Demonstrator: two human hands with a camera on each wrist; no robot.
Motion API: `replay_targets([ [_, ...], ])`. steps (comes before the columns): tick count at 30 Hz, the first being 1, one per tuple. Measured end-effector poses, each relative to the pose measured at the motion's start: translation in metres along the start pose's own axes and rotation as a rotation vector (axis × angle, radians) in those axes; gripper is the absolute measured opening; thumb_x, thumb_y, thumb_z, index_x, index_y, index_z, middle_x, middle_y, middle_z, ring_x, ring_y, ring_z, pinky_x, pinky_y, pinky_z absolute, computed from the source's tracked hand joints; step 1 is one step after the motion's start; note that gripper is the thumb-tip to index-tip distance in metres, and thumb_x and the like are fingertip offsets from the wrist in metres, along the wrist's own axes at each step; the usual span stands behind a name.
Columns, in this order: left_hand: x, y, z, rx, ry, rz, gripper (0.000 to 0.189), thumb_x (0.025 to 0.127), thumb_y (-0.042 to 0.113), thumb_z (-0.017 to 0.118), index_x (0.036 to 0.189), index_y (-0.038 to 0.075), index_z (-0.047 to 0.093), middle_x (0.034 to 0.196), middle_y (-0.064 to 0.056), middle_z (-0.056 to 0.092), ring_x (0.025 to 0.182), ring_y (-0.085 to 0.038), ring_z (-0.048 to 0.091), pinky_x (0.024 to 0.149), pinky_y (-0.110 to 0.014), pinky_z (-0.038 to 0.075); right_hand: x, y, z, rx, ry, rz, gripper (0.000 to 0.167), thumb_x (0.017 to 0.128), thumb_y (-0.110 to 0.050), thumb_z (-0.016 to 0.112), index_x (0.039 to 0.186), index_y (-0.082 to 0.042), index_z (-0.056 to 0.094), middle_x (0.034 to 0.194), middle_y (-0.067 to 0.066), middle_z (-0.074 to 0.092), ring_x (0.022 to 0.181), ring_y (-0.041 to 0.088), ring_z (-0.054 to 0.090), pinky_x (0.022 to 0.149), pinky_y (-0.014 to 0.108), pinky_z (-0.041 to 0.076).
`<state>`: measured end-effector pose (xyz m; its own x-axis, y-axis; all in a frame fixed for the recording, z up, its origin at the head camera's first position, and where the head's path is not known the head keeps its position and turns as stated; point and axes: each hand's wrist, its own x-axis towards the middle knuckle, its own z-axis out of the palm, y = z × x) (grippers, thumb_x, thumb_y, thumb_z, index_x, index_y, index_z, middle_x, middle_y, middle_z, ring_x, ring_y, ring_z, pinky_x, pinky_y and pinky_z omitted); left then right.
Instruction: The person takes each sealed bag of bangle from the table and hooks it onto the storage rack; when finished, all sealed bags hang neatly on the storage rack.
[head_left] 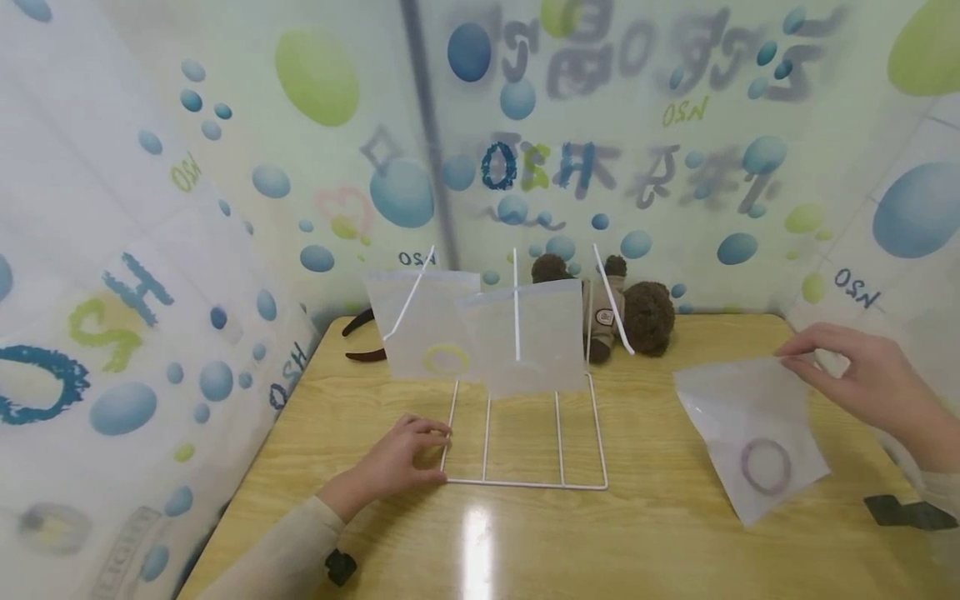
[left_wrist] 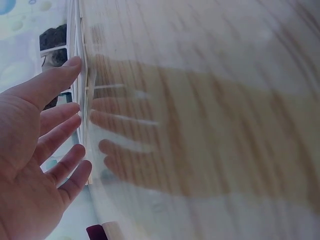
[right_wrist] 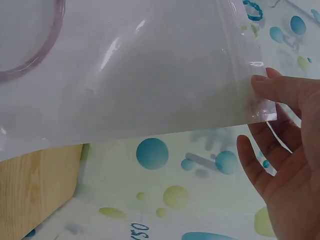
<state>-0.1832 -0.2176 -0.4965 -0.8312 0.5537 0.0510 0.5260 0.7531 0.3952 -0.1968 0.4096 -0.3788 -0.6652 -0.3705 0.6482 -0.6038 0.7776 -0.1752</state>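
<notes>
My right hand [head_left: 873, 375] pinches the top corner of a clear plastic bag [head_left: 750, 400], which hangs tilted over the right side of the table. Inside it shows a pinkish-purple ring [head_left: 766, 467], partly visible in the right wrist view too. My left hand [head_left: 401, 462] touches the front left corner of a white wire rack [head_left: 525, 483], its fingers relaxed, as the left wrist view shows. On the rack's prongs hang two similar bags: the left bag [head_left: 405, 304] has a yellow ring [head_left: 446, 359] in it, and the middle bag [head_left: 551, 325] overlaps it.
Behind the rack, a brown plush toy [head_left: 649, 317] lies on its side on the wooden table [head_left: 337, 533]. The right prong [head_left: 611, 296] of the rack is bare. Dark curved handles [head_left: 363, 356] poke out behind the left bag. Patterned curtains enclose the back and sides.
</notes>
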Motion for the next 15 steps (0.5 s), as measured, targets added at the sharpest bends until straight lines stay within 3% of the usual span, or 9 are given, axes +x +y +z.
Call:
replay_targets([
  [7,0.001,0.000,0.000,0.007,0.014,0.013,0.051,0.084,0.036,0.086,0.128,0.014,0.073,0.142,-0.001,0.063,0.123,-0.025,0.052,0.104,-0.051,0.048,0.016,-0.026,-0.012,0.043,-0.016,-0.081,0.045,0.065,0.015,0.085,0.094,-0.018,0.077,0.091,-0.018,0.068,0.090,-0.014,0.053,0.087,0.001,0.039],
  [15,0.001,-0.001,0.002,0.021,0.017,0.012,0.051,0.083,0.036,0.087,0.128,0.014,0.073,0.141,-0.001,0.064,0.124,-0.025,0.053,0.104,-0.051,0.049,0.029,-0.055,-0.020,0.083,-0.037,-0.159,0.042,0.069,0.011,0.085,0.096,-0.019,0.076,0.092,-0.013,0.070,0.087,-0.010,0.056,0.085,0.005,0.043],
])
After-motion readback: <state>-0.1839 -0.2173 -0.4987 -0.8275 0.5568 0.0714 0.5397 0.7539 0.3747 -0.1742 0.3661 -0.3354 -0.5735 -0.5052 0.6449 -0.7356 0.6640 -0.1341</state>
